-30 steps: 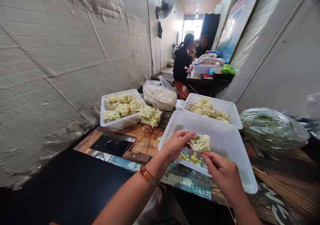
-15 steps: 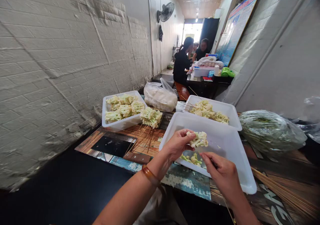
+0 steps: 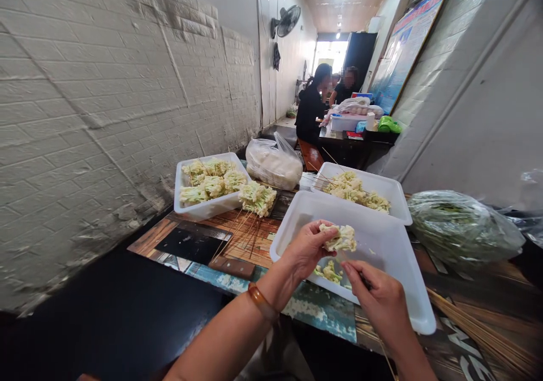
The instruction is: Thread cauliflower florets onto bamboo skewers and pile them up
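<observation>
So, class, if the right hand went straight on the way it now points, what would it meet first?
The right hand would likely meet the cauliflower held in the left hand, or that hand itself; depth is hard to judge here.

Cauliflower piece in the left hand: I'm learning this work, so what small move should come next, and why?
Probably ease the right hand up to push the thin stick into the cauliflower piece: the left hand grips that piece over the white tray, and the right, close by, appears to pinch the stick; its tip is unclear.
</observation>
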Tool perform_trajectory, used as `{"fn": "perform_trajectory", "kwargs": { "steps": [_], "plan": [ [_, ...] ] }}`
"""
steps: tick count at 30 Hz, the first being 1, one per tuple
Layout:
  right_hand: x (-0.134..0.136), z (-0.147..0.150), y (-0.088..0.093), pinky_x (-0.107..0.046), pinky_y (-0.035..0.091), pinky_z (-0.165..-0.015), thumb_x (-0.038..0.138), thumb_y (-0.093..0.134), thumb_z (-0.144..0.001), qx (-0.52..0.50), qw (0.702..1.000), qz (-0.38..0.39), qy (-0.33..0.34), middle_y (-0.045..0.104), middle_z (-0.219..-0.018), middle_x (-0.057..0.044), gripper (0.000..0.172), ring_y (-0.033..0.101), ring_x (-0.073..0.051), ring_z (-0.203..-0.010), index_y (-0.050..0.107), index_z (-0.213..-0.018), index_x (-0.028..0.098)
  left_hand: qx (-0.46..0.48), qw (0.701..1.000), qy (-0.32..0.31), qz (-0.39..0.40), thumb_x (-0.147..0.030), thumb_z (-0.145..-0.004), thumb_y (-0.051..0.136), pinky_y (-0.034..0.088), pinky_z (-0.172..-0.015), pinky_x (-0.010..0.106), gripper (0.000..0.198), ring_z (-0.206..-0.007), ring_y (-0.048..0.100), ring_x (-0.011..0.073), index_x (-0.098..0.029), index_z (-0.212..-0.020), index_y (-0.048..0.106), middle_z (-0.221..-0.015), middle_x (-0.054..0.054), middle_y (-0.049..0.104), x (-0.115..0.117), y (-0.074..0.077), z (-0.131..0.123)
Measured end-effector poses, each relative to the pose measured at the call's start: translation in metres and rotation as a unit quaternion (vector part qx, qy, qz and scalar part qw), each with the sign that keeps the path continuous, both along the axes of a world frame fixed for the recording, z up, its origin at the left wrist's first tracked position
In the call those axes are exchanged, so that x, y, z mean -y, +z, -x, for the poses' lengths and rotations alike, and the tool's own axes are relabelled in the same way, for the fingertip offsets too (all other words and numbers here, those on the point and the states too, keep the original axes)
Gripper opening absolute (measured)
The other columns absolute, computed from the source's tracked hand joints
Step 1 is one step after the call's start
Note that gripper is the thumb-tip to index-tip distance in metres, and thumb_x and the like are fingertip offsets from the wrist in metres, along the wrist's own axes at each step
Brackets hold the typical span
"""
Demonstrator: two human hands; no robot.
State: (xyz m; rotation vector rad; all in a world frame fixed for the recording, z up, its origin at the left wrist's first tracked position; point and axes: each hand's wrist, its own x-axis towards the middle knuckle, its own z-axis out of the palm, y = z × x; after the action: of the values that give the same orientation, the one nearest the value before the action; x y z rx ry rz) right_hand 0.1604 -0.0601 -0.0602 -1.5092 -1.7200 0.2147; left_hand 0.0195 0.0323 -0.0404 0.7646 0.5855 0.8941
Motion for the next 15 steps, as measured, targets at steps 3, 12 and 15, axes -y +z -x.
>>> {"fn": "perform_trajectory", "kwargs": {
  "steps": [3,12,15],
  "plan": [
    [-0.0002,-0.0006,0.0000,-0.023,0.050,-0.058,0.039,0.047,-0.093,-0.001,1.000,-0.004,-0.003,0.072,-0.072,0.000,0.031,0.065,-0.014,-0.057,0.071,-0.084,0.021,0.000,1.000,-0.010,-0.002,-0.036,-0.058,0.083,0.044,-0.054,0.021,0.038,-0.065,0.058,0.0109,-0.014,-0.080,0.060,-0.077,0.003,0.064,0.0018,0.0009,-0.0004],
    [-0.0013,-0.0010,0.0022,-0.022,0.043,-0.052,0.042,0.047,-0.093,-0.013,1.000,0.003,-0.027,0.064,-0.057,0.002,0.034,0.059,-0.012,-0.050,0.070,-0.080,0.021,-0.034,0.997,-0.064,-0.025,-0.033,-0.060,0.081,0.042,-0.057,0.023,0.037,-0.060,0.057,0.0098,-0.010,-0.083,0.064,-0.071,0.003,0.062,0.0061,0.0061,-0.0027],
    [-0.0015,-0.0008,0.0013,-0.022,0.043,-0.053,0.041,0.047,-0.093,-0.013,1.000,0.001,-0.027,0.064,-0.058,0.002,0.033,0.059,-0.012,-0.050,0.070,-0.082,0.020,-0.025,1.000,-0.012,-0.011,-0.027,-0.057,0.082,0.040,-0.055,0.022,0.038,-0.058,0.055,0.0087,-0.012,-0.084,0.060,-0.072,0.001,0.061,0.0090,0.0060,-0.0088]
  ]
}}
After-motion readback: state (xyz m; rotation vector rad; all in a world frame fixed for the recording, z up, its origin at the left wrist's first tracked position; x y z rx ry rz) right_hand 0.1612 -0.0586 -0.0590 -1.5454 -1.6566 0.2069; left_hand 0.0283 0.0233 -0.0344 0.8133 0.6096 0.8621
